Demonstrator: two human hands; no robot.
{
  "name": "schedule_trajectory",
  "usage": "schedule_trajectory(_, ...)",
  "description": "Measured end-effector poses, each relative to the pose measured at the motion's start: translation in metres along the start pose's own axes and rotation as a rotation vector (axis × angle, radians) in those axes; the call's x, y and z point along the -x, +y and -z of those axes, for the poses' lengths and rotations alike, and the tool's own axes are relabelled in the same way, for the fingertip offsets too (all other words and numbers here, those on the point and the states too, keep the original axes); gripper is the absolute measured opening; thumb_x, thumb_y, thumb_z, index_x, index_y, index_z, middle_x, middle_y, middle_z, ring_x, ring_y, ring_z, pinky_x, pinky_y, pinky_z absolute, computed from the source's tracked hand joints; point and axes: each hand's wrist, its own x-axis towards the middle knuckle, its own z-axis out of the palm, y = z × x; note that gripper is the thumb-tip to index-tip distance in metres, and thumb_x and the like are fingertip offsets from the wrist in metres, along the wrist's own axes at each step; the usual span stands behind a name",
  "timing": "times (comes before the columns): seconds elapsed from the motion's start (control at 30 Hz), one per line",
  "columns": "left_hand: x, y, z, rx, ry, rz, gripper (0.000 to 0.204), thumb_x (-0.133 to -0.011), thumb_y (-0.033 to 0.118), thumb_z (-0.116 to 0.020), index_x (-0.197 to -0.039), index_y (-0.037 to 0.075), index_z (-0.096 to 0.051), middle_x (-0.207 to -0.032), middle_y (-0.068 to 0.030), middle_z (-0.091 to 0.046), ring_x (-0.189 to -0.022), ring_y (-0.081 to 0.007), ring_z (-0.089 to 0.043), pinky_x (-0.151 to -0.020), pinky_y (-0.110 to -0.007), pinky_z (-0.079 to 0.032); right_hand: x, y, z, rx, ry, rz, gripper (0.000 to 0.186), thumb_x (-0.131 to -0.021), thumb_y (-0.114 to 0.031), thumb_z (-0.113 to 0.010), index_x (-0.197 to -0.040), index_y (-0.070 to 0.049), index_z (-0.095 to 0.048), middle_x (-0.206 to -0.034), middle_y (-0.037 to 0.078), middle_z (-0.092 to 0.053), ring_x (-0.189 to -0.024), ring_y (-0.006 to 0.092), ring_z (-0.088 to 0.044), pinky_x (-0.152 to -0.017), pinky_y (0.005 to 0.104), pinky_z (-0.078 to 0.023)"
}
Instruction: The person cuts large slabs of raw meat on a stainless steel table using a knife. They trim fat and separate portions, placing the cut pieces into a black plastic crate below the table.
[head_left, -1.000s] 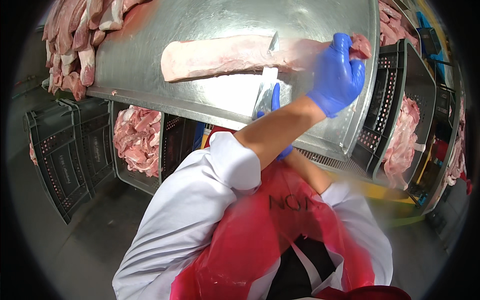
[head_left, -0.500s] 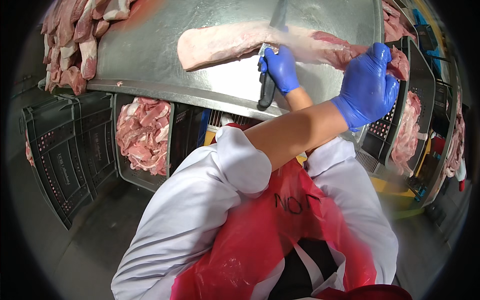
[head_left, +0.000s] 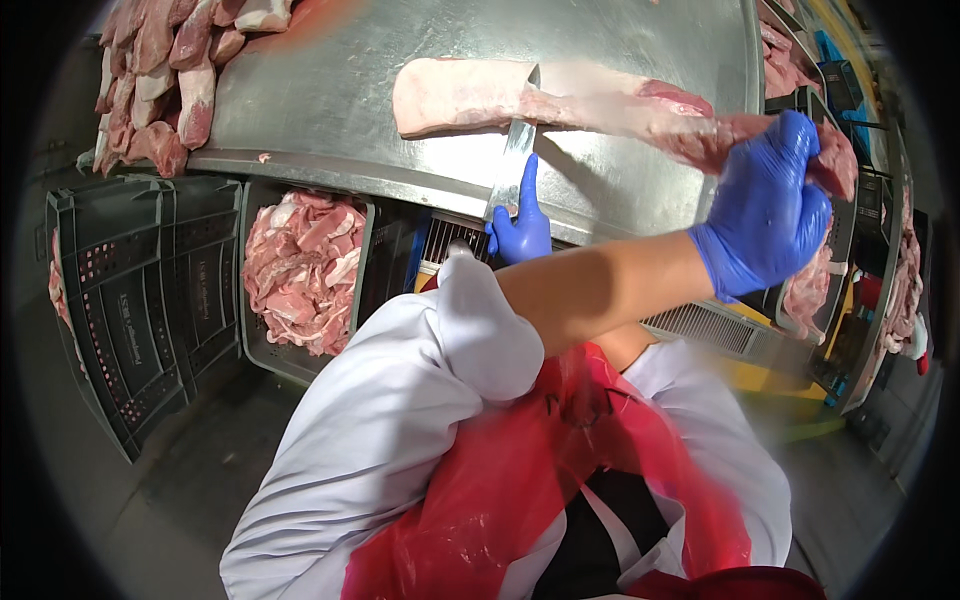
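Note:
A long pale slab of meat with skin or fat [head_left: 450,98] lies across the steel table [head_left: 330,80], a reddish strip partly separating at its right half. My left hand [head_left: 760,200], blue-gloved, is closed on the meat's right end, with the forearm crossing above my right arm. My right hand [head_left: 515,228], also gloved, is closed on a knife [head_left: 512,160], index finger straight along it; its blade reaches up into the slab and its handle is hidden.
Meat pieces [head_left: 160,85] are heaped at the table's left. Below stand dark crates [head_left: 150,300], one holding meat trimmings [head_left: 300,270]. More crates [head_left: 830,260] with meat line the right side. A metal grate [head_left: 700,330] shows below the table.
My left hand has pulled the meat's end rightward and toward me, and the slab has shifted right. The knife moved in the cut, my right hand now nearer the table's front edge.

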Motion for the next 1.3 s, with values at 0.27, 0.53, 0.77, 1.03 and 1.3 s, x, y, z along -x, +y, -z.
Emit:
schedule_trajectory(0.27, 0.001, 0.038, 0.013, 0.040, 0.042, -0.066, 0.022, -0.082, -0.002, -0.055, -0.104, 0.000, -0.049, -0.082, -0.0174, -0.059, -0.071, -0.0372, -0.061, -0.064, -0.044, -0.049, -0.037, 0.012, -0.034, 0.208, 0.058, 0.193, 0.085, -0.095, -0.018, -0.050, -0.164, -0.013, 0.000, -0.083, 0.020, -0.068, -0.065, 0.0268, -0.066, -0.064, 0.0390, -0.055)
schedule_trajectory(0.53, -0.008, 0.087, 0.024, 0.080, 0.109, -0.159, 0.022, -0.083, -0.002, -0.059, -0.104, 0.000, -0.051, -0.080, -0.0156, -0.060, -0.068, -0.0338, -0.063, -0.060, -0.041, -0.049, -0.080, -0.008, -0.052, -0.152, -0.135, -0.115, 0.048, -0.098, -0.012, -0.052, -0.142, -0.002, -0.037, -0.074, 0.013, -0.063, -0.055, 0.0188, -0.061, -0.053, 0.0345, -0.054)
schedule_trajectory(0.77, -0.018, 0.138, 0.033, 0.137, 0.179, -0.256, 0.022, -0.084, -0.002, -0.062, -0.104, 0.000, -0.053, -0.078, -0.0140, -0.061, -0.066, -0.0309, -0.065, -0.057, -0.039, -0.049, -0.124, -0.010, -0.084, -0.235, -0.012, 0.082, 0.022, -0.099, -0.017, -0.054, -0.114, -0.001, -0.054, -0.083, 0.010, -0.065, -0.064, 0.0172, -0.063, -0.054, 0.0357, -0.053)
schedule_trajectory(1.03, -0.038, 0.176, 0.073, 0.075, 0.306, -0.454, 0.023, -0.085, -0.003, -0.066, -0.104, 0.000, -0.055, -0.075, -0.0122, -0.061, -0.062, -0.0276, -0.067, -0.053, -0.036, -0.049, -0.002, -0.030, -0.145, 0.015, -0.082, 0.081, 0.085, -0.097, -0.008, -0.046, -0.163, -0.014, 0.006, -0.072, 0.013, -0.063, -0.052, 0.0201, -0.060, -0.046, 0.0344, -0.052)
schedule_trajectory(1.3, -0.144, 0.212, 0.148, -0.170, 0.283, -0.716, 0.019, -0.091, 0.004, -0.061, -0.108, 0.001, -0.056, -0.083, -0.0081, -0.062, -0.071, -0.0216, -0.066, -0.060, -0.032, -0.050, -0.022, -0.050, -0.169, 0.089, -0.200, 0.125, 0.084, -0.096, -0.008, -0.051, -0.163, -0.010, 0.000, -0.071, 0.016, -0.064, -0.054, 0.0219, -0.061, -0.049, 0.0372, -0.052)
